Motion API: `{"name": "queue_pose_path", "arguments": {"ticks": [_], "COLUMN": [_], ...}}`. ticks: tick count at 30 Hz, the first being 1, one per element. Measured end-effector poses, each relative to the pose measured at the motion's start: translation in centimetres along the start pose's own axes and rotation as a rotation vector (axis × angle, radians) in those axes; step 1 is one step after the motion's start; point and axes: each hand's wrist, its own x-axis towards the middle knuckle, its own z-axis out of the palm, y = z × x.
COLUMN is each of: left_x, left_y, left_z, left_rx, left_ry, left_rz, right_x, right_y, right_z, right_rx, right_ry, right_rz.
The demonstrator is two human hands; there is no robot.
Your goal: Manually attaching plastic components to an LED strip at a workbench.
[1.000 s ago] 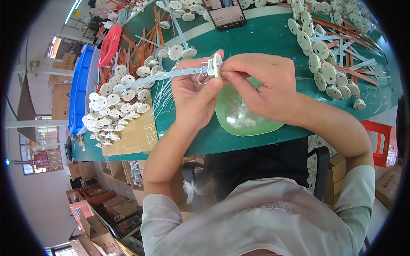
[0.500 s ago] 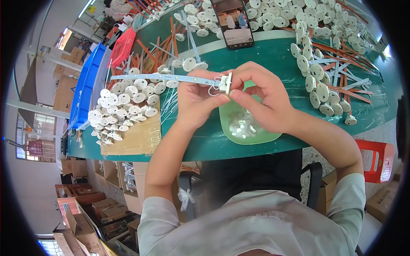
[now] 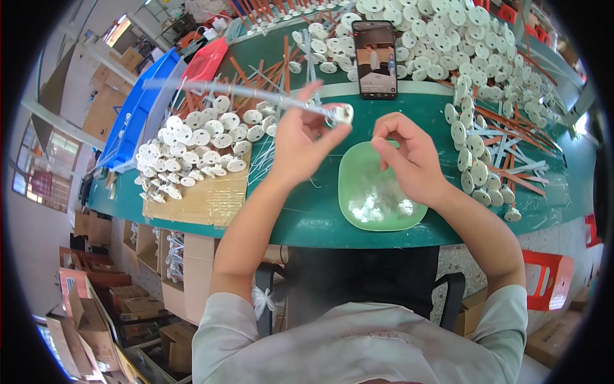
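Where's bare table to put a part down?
Bare tabletop: between the left forearm and green dish, and between dish and phone. Crowded: behind the phone and on the left-hand cardboard, white discs; toward the right, discs with strips.

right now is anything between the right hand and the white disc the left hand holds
Nothing visible: only a gap, with green tabletop beneath, separates the right hand from the white disc in the left hand.

Phone [image 3: 376, 61] behind bowl [image 3: 355, 168], disc pile [image 3: 181, 133] left, discs [image 3: 479, 173] right, bits [image 3: 373, 208] seemingly in bowl
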Motion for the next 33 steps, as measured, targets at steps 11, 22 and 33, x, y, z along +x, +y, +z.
{"name": "queue_pose_path", "arguments": {"ticks": [11,22,33], "left_x": [2.4,2.6,2.9], "left_y": [1.0,-2.5,-4.0], "left_z": [-6.5,-3.7,-5.2], "left_rx": [1.083,1.407,1.529], "left_ry": [0.382,-0.012,-0.123], "left_rz": [0.337,0.697,0.390], "right_x": [0.0,0.7,-7.7], "right_y": [0.0,-3.9,-6.9], "right_z": [-0.8,0.5,-2.2], "right_rx": [-0.379,-0.879,-1.068], "right_ry": [0.058,-0.164,0.112], "right_rz": [-0.117,-0.742,-0.756]}}
